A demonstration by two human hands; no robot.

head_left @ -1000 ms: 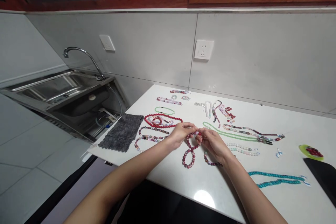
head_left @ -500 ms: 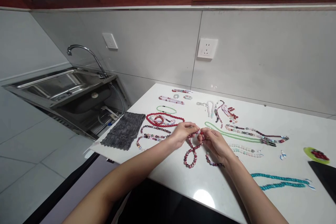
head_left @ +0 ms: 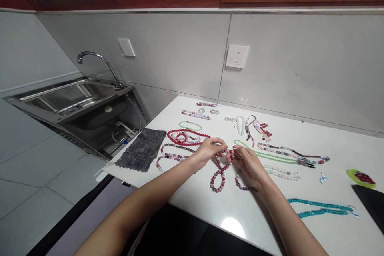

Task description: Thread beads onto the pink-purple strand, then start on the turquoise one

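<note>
My left hand (head_left: 207, 150) and my right hand (head_left: 247, 162) meet over the middle of the white table (head_left: 228, 212). Both pinch the top of a string of dark red beads (head_left: 218, 172), whose loop hangs down and rests on the table between them. A shorter purple bead strand (head_left: 242, 186) lies just under my right wrist. A red bead necklace (head_left: 187, 137) lies coiled just left of my left hand. A long pale green strand (head_left: 264, 154) runs off to the right behind my right hand.
Many more bead strands lie across the table's back half. A grey cloth (head_left: 141, 150) sits at the left edge, a turquoise strand (head_left: 322, 209) at front right, a green dish of red beads (head_left: 361, 177) and a dark object (head_left: 372, 204) at far right. A steel sink (head_left: 69, 98) stands left.
Both hands stay pinched on the dark red strand and have barely moved. The view shifted slightly between the first frame and the later ones.
</note>
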